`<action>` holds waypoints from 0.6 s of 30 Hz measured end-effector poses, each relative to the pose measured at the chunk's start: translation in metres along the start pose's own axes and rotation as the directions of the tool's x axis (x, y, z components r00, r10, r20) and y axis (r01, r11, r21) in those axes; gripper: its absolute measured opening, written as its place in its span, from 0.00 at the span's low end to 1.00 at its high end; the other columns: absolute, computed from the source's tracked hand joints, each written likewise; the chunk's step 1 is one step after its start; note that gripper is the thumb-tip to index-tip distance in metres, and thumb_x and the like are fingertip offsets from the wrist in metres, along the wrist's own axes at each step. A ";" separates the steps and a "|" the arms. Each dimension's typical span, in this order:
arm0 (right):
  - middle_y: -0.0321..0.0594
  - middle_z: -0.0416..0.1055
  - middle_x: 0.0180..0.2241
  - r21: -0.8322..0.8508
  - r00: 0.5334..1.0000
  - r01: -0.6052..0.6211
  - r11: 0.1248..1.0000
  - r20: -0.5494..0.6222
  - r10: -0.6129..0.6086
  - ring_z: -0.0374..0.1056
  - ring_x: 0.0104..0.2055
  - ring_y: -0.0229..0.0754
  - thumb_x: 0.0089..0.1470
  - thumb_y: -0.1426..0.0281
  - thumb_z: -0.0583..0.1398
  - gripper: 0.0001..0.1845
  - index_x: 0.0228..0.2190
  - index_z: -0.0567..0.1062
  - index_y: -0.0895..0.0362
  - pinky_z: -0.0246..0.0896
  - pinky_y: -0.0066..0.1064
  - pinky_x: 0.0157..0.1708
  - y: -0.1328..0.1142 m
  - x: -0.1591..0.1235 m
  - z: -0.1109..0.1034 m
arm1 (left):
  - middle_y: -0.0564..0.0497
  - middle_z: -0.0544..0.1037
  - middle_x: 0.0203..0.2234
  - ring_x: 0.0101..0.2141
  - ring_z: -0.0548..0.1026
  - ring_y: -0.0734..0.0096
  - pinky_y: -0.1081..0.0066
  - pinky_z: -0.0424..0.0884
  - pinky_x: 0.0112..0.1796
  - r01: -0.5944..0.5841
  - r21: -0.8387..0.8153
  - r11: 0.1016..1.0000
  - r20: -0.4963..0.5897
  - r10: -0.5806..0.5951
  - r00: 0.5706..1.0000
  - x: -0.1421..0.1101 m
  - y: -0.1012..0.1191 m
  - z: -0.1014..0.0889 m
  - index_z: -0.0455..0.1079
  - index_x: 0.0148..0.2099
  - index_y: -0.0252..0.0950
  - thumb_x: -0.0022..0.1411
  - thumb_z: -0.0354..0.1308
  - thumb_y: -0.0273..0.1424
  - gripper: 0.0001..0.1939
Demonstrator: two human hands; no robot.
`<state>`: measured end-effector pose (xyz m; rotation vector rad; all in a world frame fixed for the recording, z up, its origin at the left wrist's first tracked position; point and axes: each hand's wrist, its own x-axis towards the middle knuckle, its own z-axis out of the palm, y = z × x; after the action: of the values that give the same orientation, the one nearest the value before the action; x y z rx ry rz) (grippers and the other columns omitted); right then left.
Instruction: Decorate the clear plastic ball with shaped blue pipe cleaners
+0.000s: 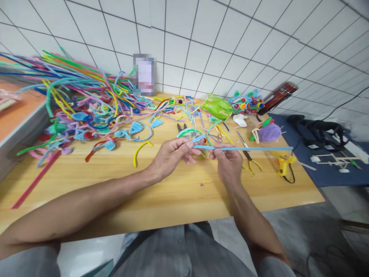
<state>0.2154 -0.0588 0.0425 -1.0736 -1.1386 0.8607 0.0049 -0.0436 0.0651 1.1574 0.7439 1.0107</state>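
A long light-blue pipe cleaner runs level between my hands above the table. My left hand pinches its left part, where a short end folds back up over the strand. My right hand grips it farther along, and the rest sticks out straight to the right. Behind the hands lies a round clear container with a green rim, partly hidden by my left hand. Pliers with yellow handles rest right of my right hand, and a curved yellow pipe cleaner lies left of my left hand.
A big heap of coloured pipe cleaners covers the back left. A yellow glue gun sits near the table's right edge, by a purple ball. A green packet and a dark red cylinder stand by the tiled wall.
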 end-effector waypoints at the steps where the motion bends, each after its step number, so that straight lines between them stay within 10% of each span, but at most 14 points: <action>1: 0.34 0.81 0.26 0.003 1.000 0.001 1.000 0.005 -0.001 0.75 0.25 0.38 0.53 0.62 0.73 0.10 0.34 0.81 0.52 0.73 0.31 0.29 0.000 0.000 0.000 | 0.41 0.88 0.40 0.27 0.82 0.69 0.71 0.77 0.31 0.020 -0.014 1.000 0.005 -0.020 1.000 0.001 0.000 -0.001 0.76 0.40 0.33 0.61 0.68 0.54 0.26; 8: 0.33 0.81 0.25 0.021 1.000 0.016 1.000 0.002 -0.016 0.75 0.24 0.37 0.53 0.61 0.73 0.11 0.33 0.80 0.53 0.73 0.29 0.28 0.001 0.001 0.000 | 0.40 0.88 0.41 0.28 0.83 0.69 0.71 0.78 0.32 0.106 -0.022 0.994 0.055 -0.105 0.993 0.006 -0.003 -0.005 0.79 0.40 0.31 0.57 0.73 0.52 0.26; 18: 0.33 0.80 0.25 0.034 1.000 -0.009 0.999 0.007 0.009 0.75 0.25 0.38 0.53 0.59 0.73 0.13 0.35 0.78 0.52 0.69 0.29 0.27 0.002 -0.005 0.006 | 0.45 0.87 0.36 0.27 0.83 0.69 0.71 0.78 0.31 -0.105 -0.087 0.991 -0.002 0.105 0.994 0.008 -0.009 -0.006 0.74 0.59 0.34 0.61 0.72 0.48 0.32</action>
<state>0.2084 -0.0612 0.0397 -1.0489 -1.1216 0.8885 0.0055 -0.0345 0.0549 1.1311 0.6359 1.1189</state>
